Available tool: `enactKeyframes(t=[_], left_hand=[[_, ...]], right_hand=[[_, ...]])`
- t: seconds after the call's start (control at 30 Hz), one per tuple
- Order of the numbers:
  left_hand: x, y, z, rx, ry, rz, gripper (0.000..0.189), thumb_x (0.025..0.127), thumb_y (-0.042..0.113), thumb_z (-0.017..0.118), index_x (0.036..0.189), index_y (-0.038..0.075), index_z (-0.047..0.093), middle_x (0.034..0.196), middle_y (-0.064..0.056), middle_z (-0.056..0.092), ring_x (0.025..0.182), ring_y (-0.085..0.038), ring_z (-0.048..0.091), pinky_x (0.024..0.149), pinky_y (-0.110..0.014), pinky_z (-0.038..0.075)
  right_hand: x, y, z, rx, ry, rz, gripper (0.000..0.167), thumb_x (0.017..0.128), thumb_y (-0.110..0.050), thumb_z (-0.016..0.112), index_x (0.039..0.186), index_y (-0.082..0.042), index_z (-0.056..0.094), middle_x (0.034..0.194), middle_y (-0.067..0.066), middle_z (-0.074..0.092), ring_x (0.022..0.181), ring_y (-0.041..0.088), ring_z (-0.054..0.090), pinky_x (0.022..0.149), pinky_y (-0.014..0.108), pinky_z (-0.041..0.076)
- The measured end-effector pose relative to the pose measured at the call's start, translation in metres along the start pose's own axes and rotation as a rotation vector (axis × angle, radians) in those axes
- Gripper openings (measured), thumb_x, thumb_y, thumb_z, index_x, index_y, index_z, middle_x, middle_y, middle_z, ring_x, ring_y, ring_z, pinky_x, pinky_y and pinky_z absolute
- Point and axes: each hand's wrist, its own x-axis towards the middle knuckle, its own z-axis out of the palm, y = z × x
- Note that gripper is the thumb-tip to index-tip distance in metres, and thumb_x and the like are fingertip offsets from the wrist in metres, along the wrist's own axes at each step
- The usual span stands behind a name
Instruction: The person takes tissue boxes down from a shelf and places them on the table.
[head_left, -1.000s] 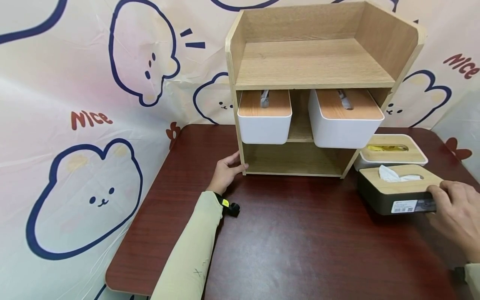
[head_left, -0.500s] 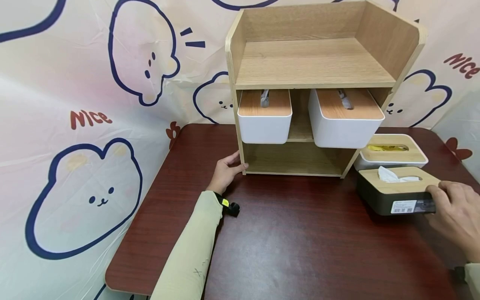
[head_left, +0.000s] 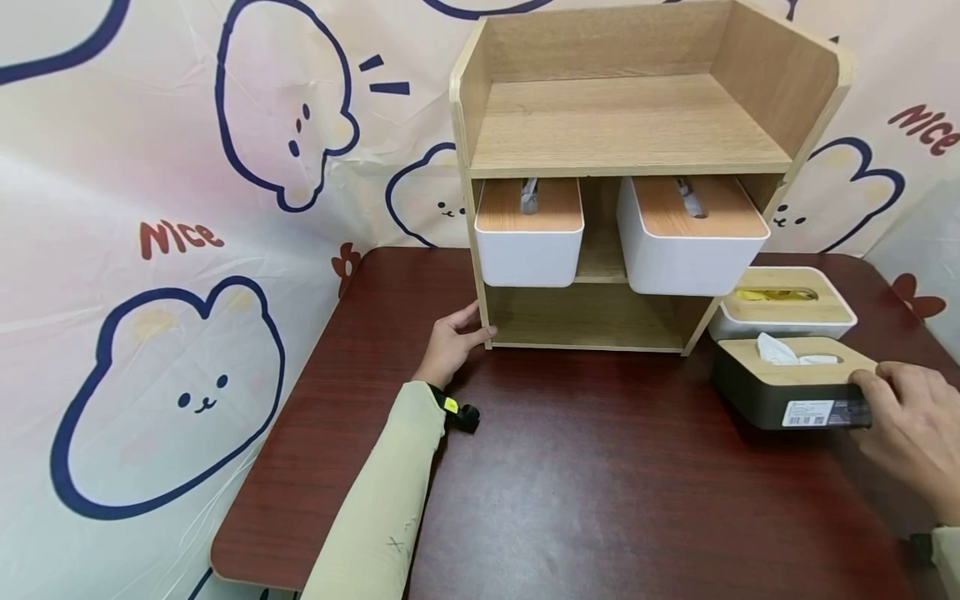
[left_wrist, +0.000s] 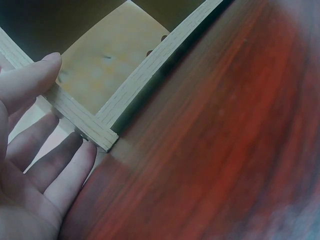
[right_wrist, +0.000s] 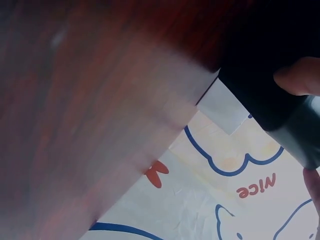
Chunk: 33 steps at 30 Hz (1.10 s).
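My left hand [head_left: 450, 343] holds the lower left side panel of a light wooden shelf unit [head_left: 633, 125]. In the left wrist view, the thumb [left_wrist: 35, 80] lies on the inner side of that panel and the other fingers lie along its outer side. At the right, my right hand [head_left: 911, 425] grips the right end of a black tissue box [head_left: 750, 396] with a wooden lid and a white tissue sticking out. A label is on the box's front. In the right wrist view, thumb and a fingertip press opposite sides of the dark box [right_wrist: 260, 95].
Two white tissue boxes with wooden lids, one at left [head_left: 528, 258] and one at right [head_left: 693, 265], jut from the middle shelf. Behind the black box, a lower white box [head_left: 787, 308] stands on the dark red table [head_left: 600, 467]. A cartoon-print sheet [head_left: 172, 375] hangs behind.
The black tissue box has tilted slightly in my right hand, so less of its lid shows, and its right end has shifted a little left. My left hand has stayed put.
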Motion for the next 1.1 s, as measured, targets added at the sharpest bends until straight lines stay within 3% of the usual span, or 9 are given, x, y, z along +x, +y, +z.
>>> enactKeyframes(t=[0.37, 0.6, 0.77, 0.93, 1.1], left_hand=[[-0.001, -0.001, 0.000, 0.001, 0.000, 0.013, 0.063, 0.079, 0.024, 0.083, 0.137, 0.020, 0.059, 0.134, -0.004, 0.058, 0.132, -0.018, 0.042, 0.105, -0.039, 0.036], [-0.002, 0.001, 0.000, -0.005, 0.004, 0.010, 0.062, 0.080, 0.022, 0.083, 0.137, 0.021, 0.059, 0.133, -0.006, 0.058, 0.132, -0.018, 0.042, 0.103, -0.040, 0.038], [-0.002, 0.001, 0.000, -0.007, -0.002, 0.007, 0.062, 0.080, 0.022, 0.083, 0.137, 0.021, 0.059, 0.134, -0.006, 0.058, 0.132, -0.018, 0.041, 0.103, -0.039, 0.038], [-0.001, 0.001, -0.001, -0.014, -0.004, 0.005, 0.062, 0.079, 0.022, 0.084, 0.136, 0.022, 0.059, 0.133, -0.006, 0.059, 0.132, -0.017, 0.042, 0.103, -0.039, 0.038], [-0.001, 0.002, 0.000, -0.009, -0.002, 0.003, 0.062, 0.079, 0.023, 0.084, 0.136, 0.022, 0.060, 0.132, -0.005, 0.059, 0.131, -0.017, 0.043, 0.104, -0.039, 0.037]], right_hand=[[-0.002, -0.002, -0.001, 0.003, 0.017, -0.005, 0.058, 0.090, -0.044, 0.032, 0.102, 0.005, 0.059, 0.095, 0.032, 0.050, 0.080, 0.056, 0.045, 0.064, 0.064, 0.032], [-0.004, -0.004, -0.009, -0.042, -0.118, -0.015, 0.059, 0.090, -0.045, 0.026, 0.107, 0.004, 0.056, 0.100, 0.033, 0.048, 0.086, 0.056, 0.044, 0.067, 0.066, 0.033], [-0.006, -0.004, -0.012, -0.036, -0.162, -0.030, 0.050, 0.077, -0.031, 0.043, 0.110, 0.004, 0.056, 0.104, 0.034, 0.048, 0.091, 0.057, 0.044, 0.071, 0.067, 0.035], [-0.008, -0.005, -0.013, -0.041, -0.185, -0.035, 0.054, 0.065, -0.024, 0.052, 0.112, 0.003, 0.056, 0.106, 0.034, 0.048, 0.091, 0.057, 0.045, 0.071, 0.066, 0.036], [-0.008, -0.006, -0.015, -0.041, -0.210, -0.026, 0.052, 0.064, -0.023, 0.055, 0.111, 0.002, 0.056, 0.105, 0.032, 0.049, 0.091, 0.055, 0.046, 0.071, 0.065, 0.037]])
